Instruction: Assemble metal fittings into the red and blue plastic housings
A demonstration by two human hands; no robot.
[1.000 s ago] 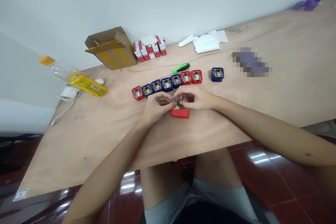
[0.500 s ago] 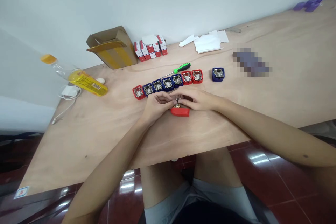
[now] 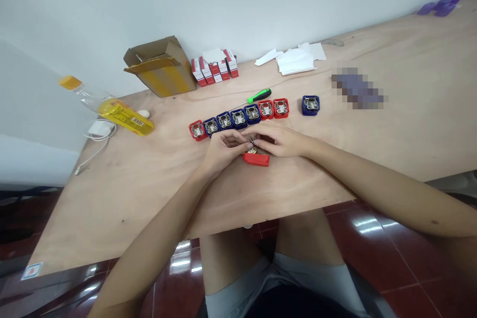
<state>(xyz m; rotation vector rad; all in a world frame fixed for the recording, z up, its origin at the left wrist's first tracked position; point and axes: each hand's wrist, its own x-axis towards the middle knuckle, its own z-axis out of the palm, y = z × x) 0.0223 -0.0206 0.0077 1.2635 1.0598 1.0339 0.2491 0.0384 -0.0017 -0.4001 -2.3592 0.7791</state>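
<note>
My left hand and my right hand meet at the middle of the wooden table, thumbs and fingers pinched around a small metal part of a battery terminal clamp. Fingers hide most of this clamp. Its red plastic cover sticks out just below the fingertips, towards me. Right behind my hands stands a row of several similar clamps in red and blue housings, metal side up. One more blue clamp sits apart to the right. Behind the row lies a screwdriver with a green and black handle.
An open cardboard box and several red-and-white small boxes stand by the wall. White papers lie right of them. At left are a yellow drink bottle and a white charger with cable. A blurred-out item lies at right.
My hands stay in the same place, with only a slight shift of the fingertips on the metal part. The view has moved very slightly.
</note>
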